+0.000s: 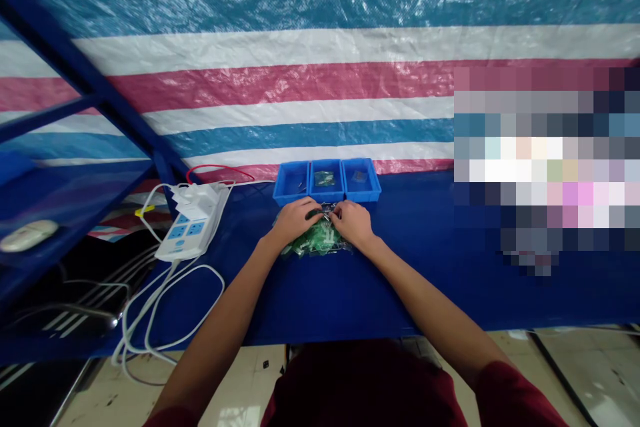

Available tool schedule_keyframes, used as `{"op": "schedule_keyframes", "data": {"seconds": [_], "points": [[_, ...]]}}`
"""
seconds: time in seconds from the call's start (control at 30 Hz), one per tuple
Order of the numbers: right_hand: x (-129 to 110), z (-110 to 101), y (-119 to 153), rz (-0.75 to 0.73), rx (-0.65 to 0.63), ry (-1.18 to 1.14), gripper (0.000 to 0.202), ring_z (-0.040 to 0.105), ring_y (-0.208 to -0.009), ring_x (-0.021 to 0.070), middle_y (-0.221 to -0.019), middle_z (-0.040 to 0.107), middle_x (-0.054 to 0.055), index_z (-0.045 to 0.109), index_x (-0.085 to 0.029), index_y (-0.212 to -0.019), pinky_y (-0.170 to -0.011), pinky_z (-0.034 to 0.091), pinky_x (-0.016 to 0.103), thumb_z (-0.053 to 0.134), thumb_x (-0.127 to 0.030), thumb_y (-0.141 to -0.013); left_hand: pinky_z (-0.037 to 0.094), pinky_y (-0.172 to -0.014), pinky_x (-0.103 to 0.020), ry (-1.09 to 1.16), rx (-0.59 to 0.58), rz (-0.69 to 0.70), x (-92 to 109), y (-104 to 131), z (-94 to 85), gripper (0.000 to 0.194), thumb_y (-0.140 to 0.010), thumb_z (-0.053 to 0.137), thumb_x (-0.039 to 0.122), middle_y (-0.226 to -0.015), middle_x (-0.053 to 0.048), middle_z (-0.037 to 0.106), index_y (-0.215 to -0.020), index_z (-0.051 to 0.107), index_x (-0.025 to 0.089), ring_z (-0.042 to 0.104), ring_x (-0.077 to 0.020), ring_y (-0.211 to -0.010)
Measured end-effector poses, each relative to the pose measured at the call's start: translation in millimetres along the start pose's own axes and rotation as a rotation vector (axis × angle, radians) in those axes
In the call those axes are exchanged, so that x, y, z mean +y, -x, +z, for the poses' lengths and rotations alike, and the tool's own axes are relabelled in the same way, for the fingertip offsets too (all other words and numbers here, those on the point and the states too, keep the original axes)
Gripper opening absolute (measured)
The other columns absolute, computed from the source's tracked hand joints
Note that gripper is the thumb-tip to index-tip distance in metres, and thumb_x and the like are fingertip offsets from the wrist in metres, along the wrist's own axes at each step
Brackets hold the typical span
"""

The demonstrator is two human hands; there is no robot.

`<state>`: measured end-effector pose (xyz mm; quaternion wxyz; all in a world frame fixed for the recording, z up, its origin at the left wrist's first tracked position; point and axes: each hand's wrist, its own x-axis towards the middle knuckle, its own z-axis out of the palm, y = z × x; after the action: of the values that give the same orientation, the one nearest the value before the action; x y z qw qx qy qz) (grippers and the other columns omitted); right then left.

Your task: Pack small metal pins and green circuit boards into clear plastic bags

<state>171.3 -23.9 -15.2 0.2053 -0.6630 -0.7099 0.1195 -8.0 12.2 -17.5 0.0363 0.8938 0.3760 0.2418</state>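
Note:
My left hand (296, 221) and my right hand (354, 221) come together over a pile of small green plastic packets (317, 239) on the blue table. The fingers of both hands are curled inward, with the thumbs close to each other. Small shiny dark and silvery pieces (328, 207) lie at the fingertips, too small to name. What each hand pinches is partly hidden. Just beyond stand three blue bins: the left bin (285, 199) has a small piece inside, the middle bin (327, 195) a green packet (324, 178), the right bin (367, 196) a clear packet (359, 177).
A white power strip (186, 235) with plugged-in adapters and looping white cables (145, 320) lies to the left. A blue metal frame (95, 90) rises there, with a white computer mouse (29, 235) on a shelf. Striped sheeting (300, 97) hangs behind. A blurred-out area covers the right.

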Motion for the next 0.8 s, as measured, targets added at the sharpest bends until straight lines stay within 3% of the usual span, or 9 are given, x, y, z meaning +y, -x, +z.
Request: {"op": "schedule_keyframes", "data": {"seconds": [0.27, 0.5, 0.67, 0.8], "points": [[-4.1, 3.2, -2.1, 0.106, 0.014, -0.122, 0.013, 0.064, -0.079, 0.0192, -0.082, 0.070, 0.004, 0.068, -0.021, -0.079, -0.064, 0.039, 0.026, 0.056, -0.025, -0.080, 0.048, -0.070, -0.026, -0.020, 0.023, 0.013, -0.1, 0.3, 0.4, 0.022, -0.091, 0.052, 0.034, -0.094, -0.004, 0.068, -0.092, 0.068, 0.018, 0.063, -0.0158, -0.077], [0.0, 0.9, -3.3, 0.068, 0.164, -0.272, 0.015, 0.061, -0.075, 0.0162, -0.079, 0.067, 0.001, 0.064, -0.020, -0.080, -0.062, 0.036, 0.025, 0.052, -0.026, -0.086, 0.048, -0.071, -0.026, -0.043, 0.018, 0.027, -0.5, -0.3, 0.0, 0.023, -0.092, 0.051, 0.035, -0.093, -0.004, 0.069, -0.093, 0.068, 0.019, 0.064, -0.0166, -0.081], [3.1, 2.0, -3.0, -0.006, 0.165, -0.200, 0.015, 0.061, -0.079, 0.0166, -0.085, 0.066, 0.002, 0.064, -0.020, -0.083, -0.065, 0.038, 0.026, 0.051, -0.025, -0.087, 0.048, -0.075, -0.027, -0.043, 0.035, 0.030, -0.5, 0.4, 0.1, 0.022, -0.092, 0.051, 0.033, -0.093, -0.004, 0.069, -0.092, 0.068, 0.018, 0.064, -0.0173, -0.084], [3.3, 3.9, -2.0, -0.044, 0.107, -0.091, 0.018, 0.061, -0.083, 0.0186, -0.097, 0.065, 0.005, 0.066, -0.020, -0.093, -0.067, 0.040, 0.027, 0.057, -0.034, -0.086, 0.048, -0.074, -0.027, -0.020, 0.039, 0.010, -0.6, 0.8, -1.2, 0.022, -0.092, 0.050, 0.032, -0.092, -0.004, 0.069, -0.092, 0.068, 0.019, 0.064, -0.0169, -0.081]]}}
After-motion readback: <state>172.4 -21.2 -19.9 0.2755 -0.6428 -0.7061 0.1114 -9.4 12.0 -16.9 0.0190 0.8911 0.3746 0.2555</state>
